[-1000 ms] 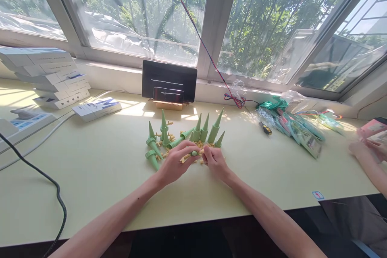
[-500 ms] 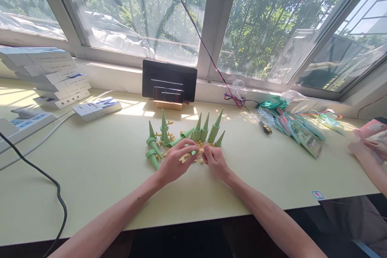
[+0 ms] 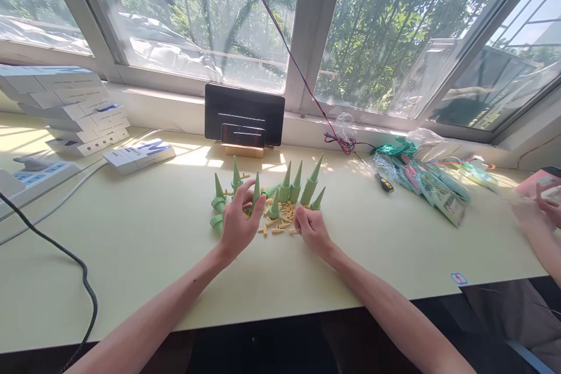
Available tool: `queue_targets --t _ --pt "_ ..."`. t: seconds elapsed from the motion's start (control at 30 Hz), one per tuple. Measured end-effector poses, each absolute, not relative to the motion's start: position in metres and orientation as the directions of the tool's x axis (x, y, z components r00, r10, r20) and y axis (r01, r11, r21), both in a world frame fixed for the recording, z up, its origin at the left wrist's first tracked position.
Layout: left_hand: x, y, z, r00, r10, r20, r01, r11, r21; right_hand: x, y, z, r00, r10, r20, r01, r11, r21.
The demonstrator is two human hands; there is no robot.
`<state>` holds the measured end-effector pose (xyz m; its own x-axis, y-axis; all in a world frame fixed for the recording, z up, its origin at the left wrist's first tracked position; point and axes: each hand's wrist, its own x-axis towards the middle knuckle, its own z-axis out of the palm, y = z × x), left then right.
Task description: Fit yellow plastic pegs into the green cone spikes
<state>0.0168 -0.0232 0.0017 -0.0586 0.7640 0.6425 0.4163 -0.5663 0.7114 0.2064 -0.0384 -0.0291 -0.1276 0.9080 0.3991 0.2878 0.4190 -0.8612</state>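
Note:
My left hand (image 3: 239, 219) is closed around a green plastic spike (image 3: 256, 188), which points up between thumb and fingers. Behind and beside that hand are more green spikes with collars, such as a collared spike (image 3: 218, 187), partly covered by it. My right hand (image 3: 313, 231) is closed near the table, and whatever its curled fingers hold is hidden. Small yellow pegs (image 3: 284, 225) lie loose between the hands. Among them a short green spike (image 3: 274, 205) stands upright, with several taller spikes (image 3: 297, 184) standing behind.
A tablet (image 3: 244, 111) and a phone (image 3: 242, 135) lean on a stand by the window. White boxes (image 3: 79, 108) are stacked at left, near a power strip (image 3: 48, 175). At right lie a yellow-black cutter (image 3: 384, 183), plastic packets (image 3: 438, 190) and another person's hand (image 3: 532, 210).
My left hand has moved left, away from my right hand, and a green spike now stands up in its grasp. My right hand stays nearly in place; the yellow peg at its fingertips no longer shows.

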Motion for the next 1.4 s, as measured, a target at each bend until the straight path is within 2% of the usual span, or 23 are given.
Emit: queue_targets --t 0.17,0.27,0.67,0.97,1.13,1.4 --pt "0.016 -0.025 0.005 -0.044 0.822 0.568 0.36 -0.517 0.776 0.206 -0.039 -0.026 -0.134 0.902 0.409 0.295 0.431 -0.853" --pt "0.016 -0.024 0.007 -0.046 0.819 0.571 0.364 -0.519 0.774 0.206 -0.039 -0.024 -0.137 0.904 0.404 0.311 0.427 -0.849" --pt "0.01 -0.013 0.0 0.038 0.807 0.59 0.577 -0.5 0.646 0.207 -0.04 -0.023 -0.153 0.9 0.408 0.31 0.436 -0.845" --pt "0.009 -0.011 -0.009 0.195 0.797 0.571 0.669 -0.534 0.517 0.206 -0.04 -0.023 -0.173 0.9 0.4 0.304 0.435 -0.847" --pt "0.01 -0.013 -0.01 0.23 0.816 0.531 0.743 -0.499 0.445 0.207 -0.04 -0.023 -0.179 0.9 0.396 0.294 0.433 -0.852" --pt "0.011 -0.018 -0.004 0.238 0.879 0.414 0.806 -0.416 0.421 0.207 -0.04 -0.024 -0.192 0.897 0.398 0.267 0.438 -0.858"
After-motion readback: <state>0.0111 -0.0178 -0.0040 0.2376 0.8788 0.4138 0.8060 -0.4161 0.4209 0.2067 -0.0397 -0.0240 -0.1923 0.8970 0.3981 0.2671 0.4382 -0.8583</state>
